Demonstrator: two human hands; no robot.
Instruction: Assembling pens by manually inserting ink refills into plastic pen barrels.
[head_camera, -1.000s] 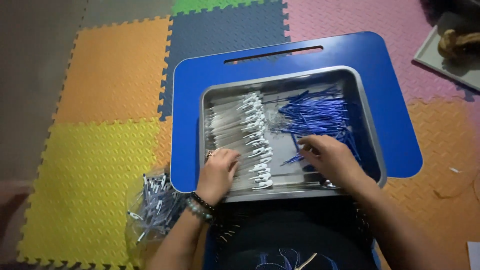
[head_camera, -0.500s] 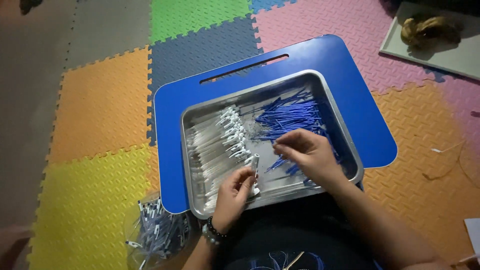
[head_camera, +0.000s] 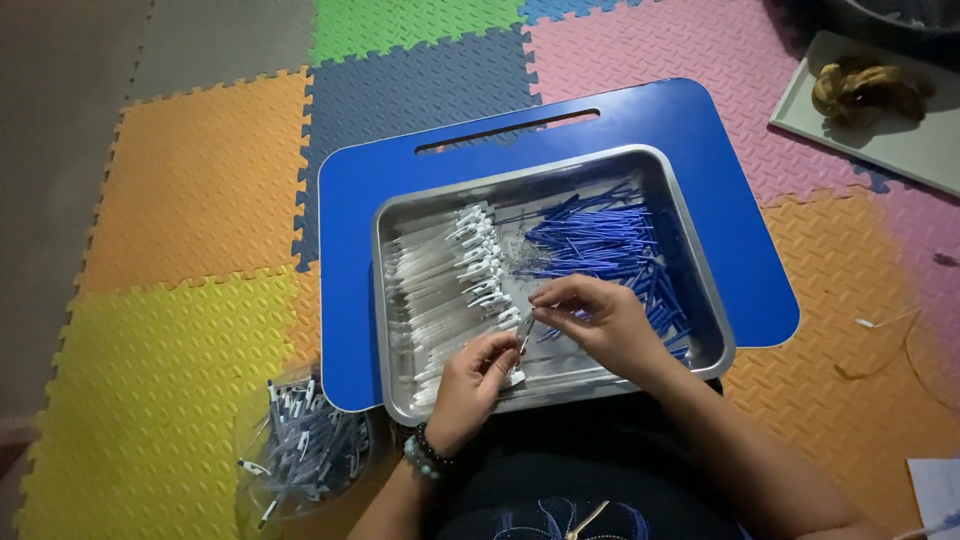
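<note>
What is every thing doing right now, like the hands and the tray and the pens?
Left hand: pinching one clear pen barrel, over the tray.
Right hand: fingertips meeting that barrel's tip.
Metal tray: flat on the blue lap desk, holding parts.
Clear barrels: lying in a row, left side.
Blue refills: heaped loosely, right side.
Blue lap desk: flat on the foam mats.
Bag of pens: open, on the floor.

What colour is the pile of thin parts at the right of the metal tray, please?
Blue pile, clearest in the head view.

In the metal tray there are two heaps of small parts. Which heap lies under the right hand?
The heap of thin blue sticks on the right side of the silver metal tray; the right hand rests over its near edge, while the clear white-capped tubes lie left.
</note>
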